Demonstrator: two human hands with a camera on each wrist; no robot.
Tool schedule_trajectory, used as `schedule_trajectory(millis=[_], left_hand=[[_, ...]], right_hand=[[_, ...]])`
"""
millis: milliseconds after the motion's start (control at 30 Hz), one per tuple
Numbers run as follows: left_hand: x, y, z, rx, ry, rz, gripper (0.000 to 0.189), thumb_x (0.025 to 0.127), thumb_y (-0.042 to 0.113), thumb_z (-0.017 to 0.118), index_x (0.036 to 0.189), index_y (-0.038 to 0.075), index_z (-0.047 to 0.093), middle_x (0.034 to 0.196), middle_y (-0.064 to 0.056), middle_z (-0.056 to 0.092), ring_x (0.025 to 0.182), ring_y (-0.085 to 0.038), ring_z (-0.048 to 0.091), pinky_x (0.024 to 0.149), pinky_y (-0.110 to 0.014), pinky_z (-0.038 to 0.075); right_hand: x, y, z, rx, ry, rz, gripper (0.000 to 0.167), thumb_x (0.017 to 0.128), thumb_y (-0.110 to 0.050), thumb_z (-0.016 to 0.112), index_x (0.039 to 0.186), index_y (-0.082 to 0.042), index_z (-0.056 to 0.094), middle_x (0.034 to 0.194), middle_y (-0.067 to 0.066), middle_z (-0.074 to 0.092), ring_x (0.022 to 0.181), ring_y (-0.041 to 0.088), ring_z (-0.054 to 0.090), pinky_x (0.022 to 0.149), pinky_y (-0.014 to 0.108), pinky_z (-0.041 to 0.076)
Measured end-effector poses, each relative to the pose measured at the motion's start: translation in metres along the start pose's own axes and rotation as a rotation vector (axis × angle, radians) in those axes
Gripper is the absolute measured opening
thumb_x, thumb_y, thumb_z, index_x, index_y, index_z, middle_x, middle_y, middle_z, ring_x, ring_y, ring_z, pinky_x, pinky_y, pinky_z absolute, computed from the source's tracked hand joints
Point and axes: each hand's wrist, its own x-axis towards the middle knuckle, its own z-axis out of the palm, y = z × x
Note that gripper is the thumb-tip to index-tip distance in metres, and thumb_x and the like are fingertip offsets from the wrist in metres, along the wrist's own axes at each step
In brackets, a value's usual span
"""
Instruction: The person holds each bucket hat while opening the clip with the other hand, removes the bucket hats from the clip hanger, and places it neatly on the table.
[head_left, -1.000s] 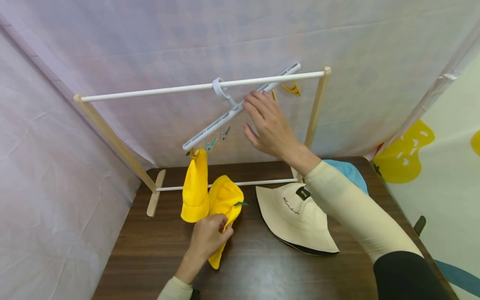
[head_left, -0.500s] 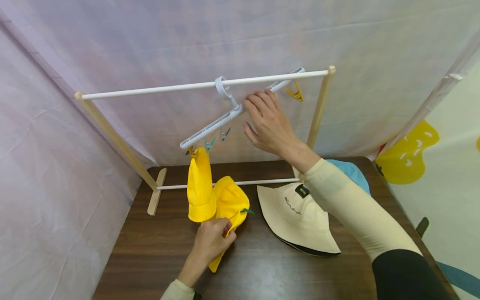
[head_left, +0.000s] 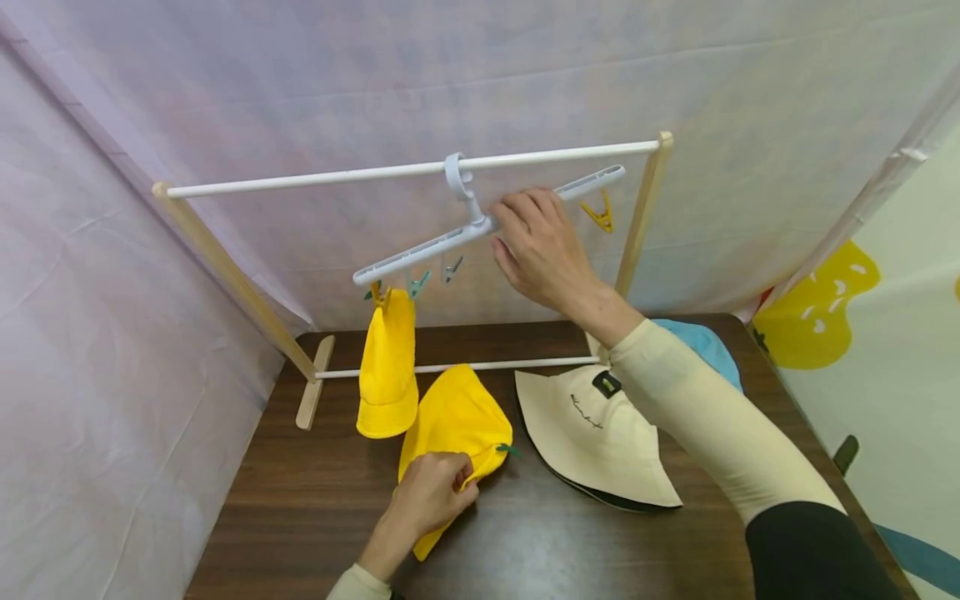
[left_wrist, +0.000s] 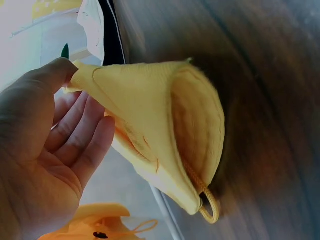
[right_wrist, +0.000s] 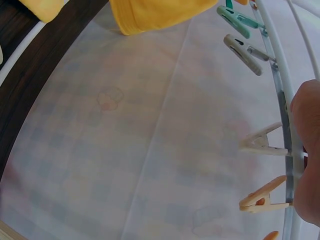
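Low over the table, my left hand point(head_left: 435, 492) pinches a yellow cap point(head_left: 467, 408) near its small green leaf. In the left wrist view, the cap's point(left_wrist: 135, 105) opening faces the table and a cord loop hangs from its edge. My right hand point(head_left: 543, 246) grips the right half of a pale blue clip hanger point(head_left: 420, 252), fingers over the bar. The hanger's hook is round the rack's top rail, and its left end dips. From that end hangs a second yellow cap point(head_left: 387, 375), pinched by a clip. Several clips, including a beige one point(right_wrist: 262, 197), hold nothing.
The rack has a white top rail point(head_left: 315, 177) and wooden posts point(head_left: 232, 279). A cream bucket hat point(head_left: 600, 425) with a dark underside lies on the brown table point(head_left: 285, 500), right of the held cap. Behind the right sleeve sits a light blue hat point(head_left: 701, 346).
My left hand has moved slightly right and toward me with the cap, away from the hanging one. The hanger has turned, its right end nearer and its left end slightly raised in view.
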Motion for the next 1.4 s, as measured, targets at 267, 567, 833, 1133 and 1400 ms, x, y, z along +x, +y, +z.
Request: schedule_trajectory(millis=[267,567,833,1133,1400], left_hand=[[0.0,-0.002,0.006,-0.021,-0.07,-0.018,0.016,0.088,0.01,0.089,0.08,0.013,0.076,0.066,0.006,0.068,0.058,0.006,0.046,0.057,-0.012,0.042],[-0.002,0.001,0.018,-0.023,-0.064,-0.074,0.022,0.088,0.011,0.087,0.075,0.015,0.07,0.062,0.011,0.058,0.057,0.005,0.042,0.054,-0.014,0.038],[0.002,0.005,0.026,0.007,0.006,-0.135,0.024,0.086,0.012,0.087,0.07,0.015,0.068,0.058,0.013,0.05,0.053,0.002,0.039,0.051,-0.016,0.035],[0.013,0.008,0.033,0.021,0.039,-0.135,0.027,0.086,0.013,0.089,0.07,0.016,0.067,0.058,0.012,0.054,0.054,0.003,0.041,0.053,-0.014,0.036],[0.019,0.014,0.037,-0.01,0.009,-0.132,0.023,0.086,0.013,0.09,0.074,0.015,0.071,0.061,0.01,0.058,0.056,0.002,0.043,0.054,-0.015,0.037]], right_hand=[[0.0,-0.001,-0.001,0.007,-0.016,0.026,0.033,0.109,-0.016,0.066,0.135,0.003,0.073,0.127,0.023,0.074,0.119,0.044,0.063,0.11,0.058,0.05],[-0.002,-0.001,0.0,0.024,0.0,0.036,0.029,0.108,-0.011,0.067,0.133,0.002,0.075,0.124,0.023,0.074,0.114,0.043,0.064,0.105,0.057,0.051],[-0.001,-0.003,-0.002,0.039,0.005,0.036,0.029,0.109,-0.012,0.068,0.134,0.002,0.076,0.125,0.023,0.074,0.114,0.044,0.063,0.103,0.056,0.051],[0.0,-0.006,-0.002,0.061,0.008,0.031,0.03,0.111,-0.013,0.066,0.134,0.003,0.075,0.124,0.024,0.074,0.112,0.044,0.063,0.102,0.057,0.051],[0.0,-0.006,-0.002,0.06,0.003,0.031,0.029,0.11,-0.012,0.067,0.135,0.003,0.075,0.125,0.024,0.074,0.112,0.044,0.064,0.102,0.056,0.052]])
